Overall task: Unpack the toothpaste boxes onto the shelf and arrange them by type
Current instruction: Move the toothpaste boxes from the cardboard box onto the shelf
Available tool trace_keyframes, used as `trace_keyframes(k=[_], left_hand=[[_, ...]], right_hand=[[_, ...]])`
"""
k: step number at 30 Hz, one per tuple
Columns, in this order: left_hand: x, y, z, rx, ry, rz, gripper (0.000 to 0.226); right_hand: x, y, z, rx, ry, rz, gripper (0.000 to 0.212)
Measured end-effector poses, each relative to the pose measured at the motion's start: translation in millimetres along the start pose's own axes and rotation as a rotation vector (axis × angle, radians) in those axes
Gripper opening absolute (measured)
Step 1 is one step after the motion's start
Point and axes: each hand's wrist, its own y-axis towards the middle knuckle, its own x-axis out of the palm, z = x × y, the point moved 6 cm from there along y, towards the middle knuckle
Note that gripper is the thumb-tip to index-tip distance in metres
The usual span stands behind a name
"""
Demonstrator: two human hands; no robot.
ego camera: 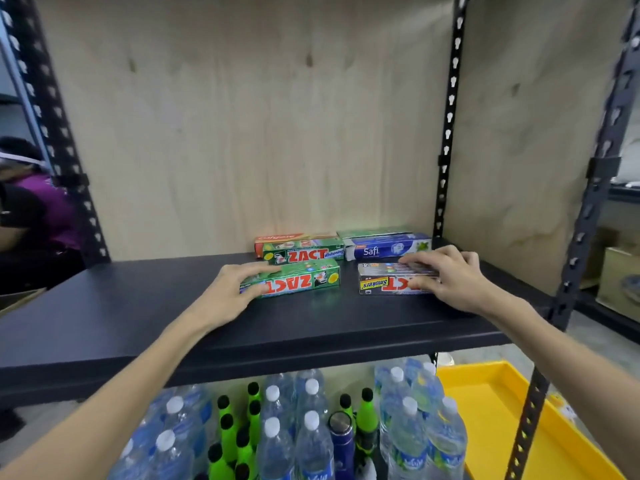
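Both our arms reached forward over the dark shelf (138, 320), forearms bare. Our left hand (230, 289) lay at the left end of the front green ZACT box (294, 279), fingers curled along its top edge and thumb against its near face, pinching it. Our right hand (450, 275) gripped the right end of the silver ZACT Smokers box (388, 280) the same way, fingers over the top, thumb on the front. Both boxes sat flat on the shelf, well apart. Behind them lay a second green ZACT box (304, 251), a red Colgate box (280, 237) mostly hidden behind it, a blue Safi box (384, 249), and a green box (374, 233) further back, label unreadable. Below, water bottles (311, 420) were cut off by the frame
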Motion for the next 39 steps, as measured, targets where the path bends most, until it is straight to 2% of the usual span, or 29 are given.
trace_keyframes(k=[5,7,16,20,24,29,35,39], left_hand=[[15.9,44.5,-9.7,0.006,0.243,0.108,0.042],[19.7,56.2,-9.0,0.018,0.257,0.147,0.042],[21.8,90.7,-22.2,0.015,0.053,0.17,0.036],[22.8,95.4,-26.7,-0.078,-0.108,0.184,0.042],[24.7,95.3,-33.1,-0.161,-0.147,0.182,0.052],[24.2,87.8,-32.8,-0.223,-0.202,0.168,0.061],[18.3,68.9,-18.5,-0.184,-0.298,0.188,0.081],[14.4,49.4,4.0,-0.136,-0.322,0.25,0.077]], right_hand=[[15.9,45.4,12.6,0.019,0.018,0.096,0.042],[22.2,59.1,15.4,0.014,0.046,0.121,0.042],[37.3,97.3,23.8,0.012,0.132,0.089,0.062],[41.6,103.5,30.7,0.003,0.15,0.075,0.06],[46.8,107.4,34.5,0.013,0.138,0.074,0.059],[47.1,96.2,29.2,-0.004,0.098,0.177,0.057],[32.6,75.1,5.8,-0.048,0.017,0.244,0.072],[26.0,52.5,-10.2,-0.066,0.032,0.252,0.081]])
